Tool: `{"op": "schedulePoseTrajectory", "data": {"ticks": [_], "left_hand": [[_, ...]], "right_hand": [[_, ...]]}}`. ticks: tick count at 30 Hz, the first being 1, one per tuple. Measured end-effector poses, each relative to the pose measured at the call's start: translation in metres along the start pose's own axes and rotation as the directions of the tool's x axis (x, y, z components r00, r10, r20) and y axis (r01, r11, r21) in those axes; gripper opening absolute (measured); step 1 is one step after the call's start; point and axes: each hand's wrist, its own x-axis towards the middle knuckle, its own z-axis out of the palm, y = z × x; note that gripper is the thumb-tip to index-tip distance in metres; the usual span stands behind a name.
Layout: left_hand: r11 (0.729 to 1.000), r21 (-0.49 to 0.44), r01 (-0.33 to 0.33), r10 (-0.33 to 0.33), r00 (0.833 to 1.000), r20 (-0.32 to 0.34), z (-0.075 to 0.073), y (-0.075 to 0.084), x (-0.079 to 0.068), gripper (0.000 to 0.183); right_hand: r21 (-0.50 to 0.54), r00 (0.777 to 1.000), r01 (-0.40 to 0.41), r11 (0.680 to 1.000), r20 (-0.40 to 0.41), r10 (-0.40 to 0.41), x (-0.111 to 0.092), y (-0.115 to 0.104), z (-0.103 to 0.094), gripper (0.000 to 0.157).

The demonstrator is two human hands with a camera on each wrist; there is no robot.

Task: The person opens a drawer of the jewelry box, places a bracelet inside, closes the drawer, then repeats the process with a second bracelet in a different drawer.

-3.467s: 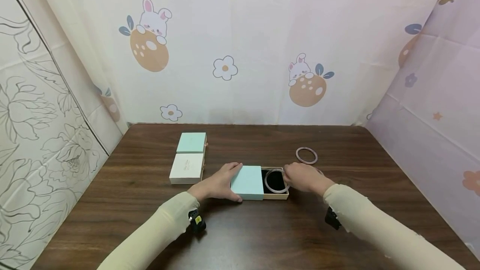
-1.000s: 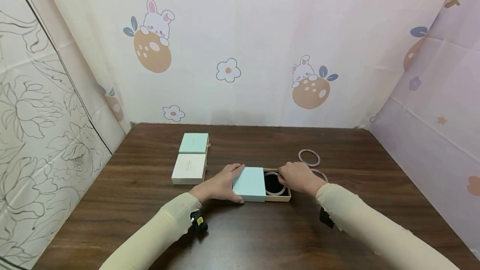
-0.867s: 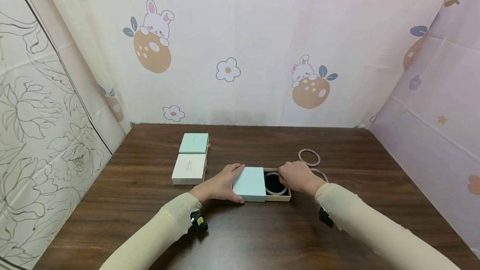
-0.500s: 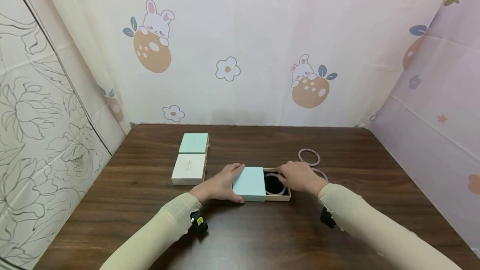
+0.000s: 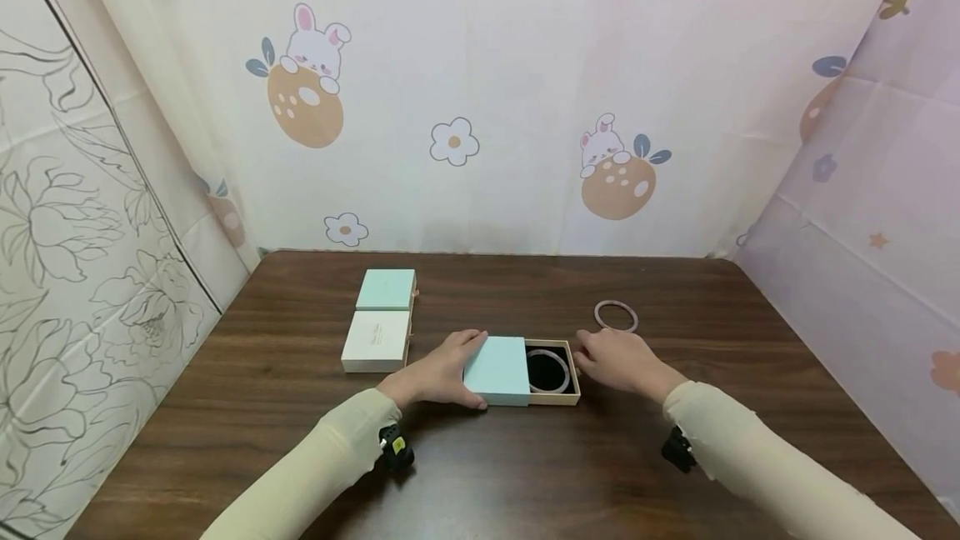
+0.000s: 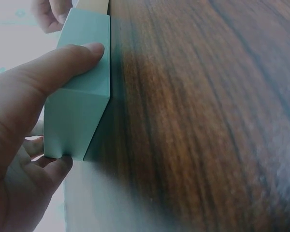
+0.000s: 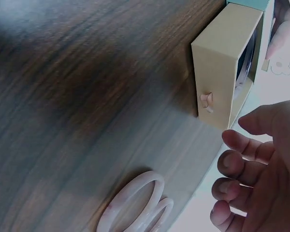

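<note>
My left hand (image 5: pixel 438 369) grips the turquoise sleeve of a jewellery box (image 5: pixel 495 369), thumb on the near side and fingers at the back; the left wrist view shows the thumb (image 6: pixel 82 55) along it. A cream drawer (image 5: pixel 553 399) is pulled partway out to the right. Inside it a pale pink-lilac bangle (image 5: pixel 567 375) lies on black padding, its left edge at the sleeve. My right hand (image 5: pixel 618 357) hovers just right of the drawer, fingers loosely bent, holding nothing. In the right wrist view a small ribbon tab (image 7: pixel 206 100) shows on the drawer's end.
Two similar bangles lie on the table, a nearer one (image 7: pixel 159 186) and a second one (image 7: pixel 169 205); my right hand hides one in the head view. A turquoise box (image 5: pixel 386 288) and a white box (image 5: pixel 377 340) stand at the left. A printed curtain (image 5: pixel 510 190) hangs behind the table.
My right hand has left the bangle in the drawer and drawn back to the right, its fingers off it. The left hand and box stay in place.
</note>
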Motion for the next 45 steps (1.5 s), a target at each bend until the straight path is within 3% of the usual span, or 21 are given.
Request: {"op": "schedulePoseTrajectory", "data": {"ticks": [6, 13, 20, 39, 45], "left_hand": [[1.0, 0.003, -0.005, 0.005, 1.0, -0.001, 0.0, 0.0, 0.0, 0.106], [1.0, 0.001, -0.006, 0.006, 1.0, -0.003, 0.0, 0.001, 0.0, 0.106], [1.0, 0.003, -0.005, 0.005, 1.0, -0.006, 0.0, 0.001, -0.001, 0.106], [1.0, -0.002, -0.004, 0.004, 1.0, -0.001, -0.002, 0.001, -0.002, 0.106], [1.0, 0.005, -0.018, 0.018, 1.0, 0.002, -0.003, 0.001, 0.0, 0.106]], "right_hand": [[0.012, 0.998, -0.035, 0.999, 0.053, 0.034, -0.005, 0.002, 0.004, 0.02], [-0.013, 0.998, -0.029, 0.999, 0.05, 0.03, -0.006, 0.002, 0.015, 0.026], [0.095, 0.993, -0.044, 0.995, 0.117, 0.033, -0.005, 0.002, 0.02, 0.026], [0.13, 0.999, -0.023, 0.991, 0.04, 0.018, -0.005, 0.002, 0.03, 0.022], [0.15, 0.998, -0.042, 0.988, 0.062, 0.033, -0.006, 0.004, 0.03, 0.023]]}}
